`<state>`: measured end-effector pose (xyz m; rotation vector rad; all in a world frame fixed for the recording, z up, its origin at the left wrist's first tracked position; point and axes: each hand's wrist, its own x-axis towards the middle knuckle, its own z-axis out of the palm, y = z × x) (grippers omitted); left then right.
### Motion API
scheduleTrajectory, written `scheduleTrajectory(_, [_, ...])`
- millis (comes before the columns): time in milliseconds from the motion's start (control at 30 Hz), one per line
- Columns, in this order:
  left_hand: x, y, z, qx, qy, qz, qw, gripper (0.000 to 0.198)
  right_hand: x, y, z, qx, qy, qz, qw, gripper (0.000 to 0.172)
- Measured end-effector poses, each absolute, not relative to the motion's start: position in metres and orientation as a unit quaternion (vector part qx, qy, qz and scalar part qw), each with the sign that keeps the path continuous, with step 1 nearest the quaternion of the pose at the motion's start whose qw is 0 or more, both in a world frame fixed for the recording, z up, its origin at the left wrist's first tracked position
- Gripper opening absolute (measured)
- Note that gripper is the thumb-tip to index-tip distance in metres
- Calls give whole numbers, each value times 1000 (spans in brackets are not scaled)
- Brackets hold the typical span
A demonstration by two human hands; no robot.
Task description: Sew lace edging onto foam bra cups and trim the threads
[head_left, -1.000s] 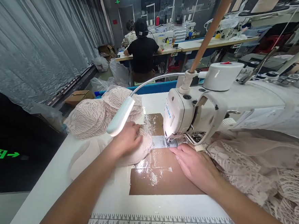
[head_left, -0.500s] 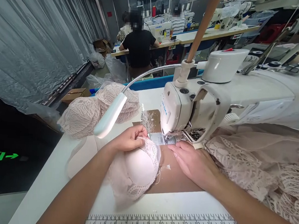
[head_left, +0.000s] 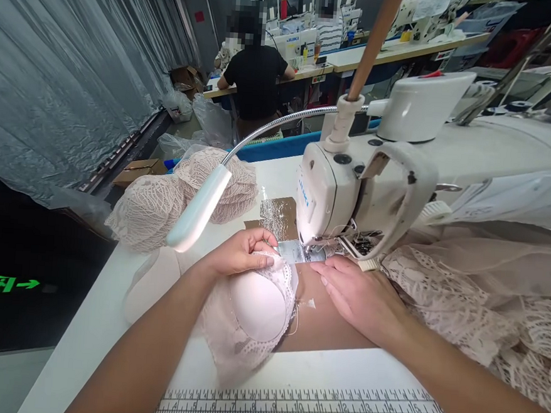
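Observation:
My left hand (head_left: 246,251) pinches the top edge of a pale pink bra cup (head_left: 259,306) between thumb and fingers. Lace trims the cup, and sheer fabric hangs from its left side. The cup lies left of the presser foot and needle of a white sewing machine (head_left: 328,194). My right hand (head_left: 352,287) rests with fingers stretched out on the brown plate (head_left: 328,326), its fingertips just right of the metal needle plate (head_left: 291,251). A loose thread (head_left: 295,324) curls by the cup's right edge.
Lace cups (head_left: 147,210) are piled at the back left beside a plain cup (head_left: 152,280). A lamp (head_left: 200,210) on a bendable neck hangs over the table. Lace fabric (head_left: 477,296) is heaped at right; a printed ruler (head_left: 299,406) runs along the front. A person (head_left: 256,79) sits beyond.
The view has shifted slightly. My left hand still grips the cup's edge, its thumb a little farther right. My right hand stays nearly in place.

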<state>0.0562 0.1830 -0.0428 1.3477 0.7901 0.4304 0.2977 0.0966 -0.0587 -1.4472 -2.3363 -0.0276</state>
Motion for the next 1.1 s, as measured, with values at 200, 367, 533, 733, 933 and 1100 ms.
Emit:
scheduleTrajectory(200, [55,184,-44,609,346,188,688,41,297,97,-58,-518,-833,-8,193,33])
scheduleTrajectory(367, [54,184,-46,615,333,186,690,39,298,96,-61,-512,-835,-12,203,33])
scheduleTrajectory(533, [54,184,-44,616,333,183,691,42,298,94,-62,-486,-843,3,230,36])
scheduleTrajectory(733, [55,182,-44,624,318,163,695,47,290,89,-53,-353,-907,86,211,46])
scheduleTrajectory(933, [55,183,-39,683,327,137,639,43,288,87,-56,-302,-928,140,169,39])
scheduleTrajectory(1100, [42,184,-22,691,337,26,639,49,289,87,-52,-322,-908,191,188,37])
